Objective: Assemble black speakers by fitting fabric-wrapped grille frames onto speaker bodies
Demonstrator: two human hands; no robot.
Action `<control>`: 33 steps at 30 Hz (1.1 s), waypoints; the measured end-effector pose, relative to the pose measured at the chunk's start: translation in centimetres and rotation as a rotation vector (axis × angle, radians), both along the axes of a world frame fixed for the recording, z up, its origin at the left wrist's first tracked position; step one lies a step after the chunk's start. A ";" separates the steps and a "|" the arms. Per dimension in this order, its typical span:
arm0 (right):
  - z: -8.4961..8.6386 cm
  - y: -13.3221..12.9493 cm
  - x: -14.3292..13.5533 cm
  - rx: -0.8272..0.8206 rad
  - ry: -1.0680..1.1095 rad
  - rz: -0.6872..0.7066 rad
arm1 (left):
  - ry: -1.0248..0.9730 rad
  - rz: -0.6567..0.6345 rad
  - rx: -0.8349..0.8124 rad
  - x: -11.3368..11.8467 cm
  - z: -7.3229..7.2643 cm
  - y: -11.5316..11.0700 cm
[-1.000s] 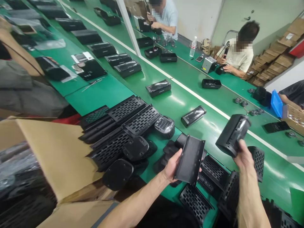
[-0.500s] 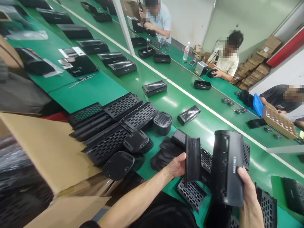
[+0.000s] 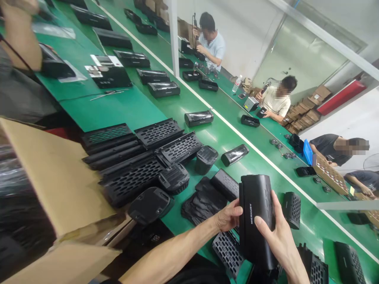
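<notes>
A black speaker housing (image 3: 260, 213) with white lettering stands upright between my hands. My right hand (image 3: 280, 232) wraps round its right side, thumb across the front. At its left edge, my left hand (image 3: 229, 216) grips a narrow black panel (image 3: 241, 217), which lies against the housing; most of the panel is hidden. Below my left hand a perforated black grille (image 3: 227, 252) rests on the green table. Behind the hands lie a dark cloth-like pile (image 3: 203, 200) and another black housing (image 3: 225, 184).
Perforated grilles (image 3: 133, 179) are stacked at the left, beside black end pieces (image 3: 151, 205). An open cardboard box (image 3: 59, 177) stands at the near left. Finished-looking housings (image 3: 235, 154) sit along the green belt. Co-workers sit across it, and another person's arm (image 3: 22, 37) is at upper left.
The housing has turned and moved left, its lettering now facing me. The panel in my left hand has come against its left side. The camera view has shifted.
</notes>
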State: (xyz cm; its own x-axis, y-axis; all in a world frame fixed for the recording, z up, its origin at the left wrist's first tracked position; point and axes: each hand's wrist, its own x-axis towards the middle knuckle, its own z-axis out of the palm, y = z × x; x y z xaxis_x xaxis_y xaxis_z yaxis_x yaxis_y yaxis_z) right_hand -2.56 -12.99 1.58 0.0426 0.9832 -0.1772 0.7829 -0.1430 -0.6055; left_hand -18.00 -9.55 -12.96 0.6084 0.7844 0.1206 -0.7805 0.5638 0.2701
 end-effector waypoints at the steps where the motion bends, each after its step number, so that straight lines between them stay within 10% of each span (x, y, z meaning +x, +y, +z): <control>1: 0.0 0.0 0.0 -0.008 -0.020 0.005 | 0.001 0.004 0.000 -0.1 0.2 0.0; 33: 3.5 0.6 0.1 -0.011 -0.070 -0.018 | 0.031 -0.015 0.013 1.7 3.0 1.9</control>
State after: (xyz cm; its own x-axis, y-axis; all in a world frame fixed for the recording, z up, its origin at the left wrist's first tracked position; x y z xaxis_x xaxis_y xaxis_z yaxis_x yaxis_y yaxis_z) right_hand -2.45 -12.41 5.08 0.0729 0.9802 -0.1841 0.8203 -0.1639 -0.5479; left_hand -16.25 -7.63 -9.94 0.6238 0.7735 0.1119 -0.7631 0.5717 0.3015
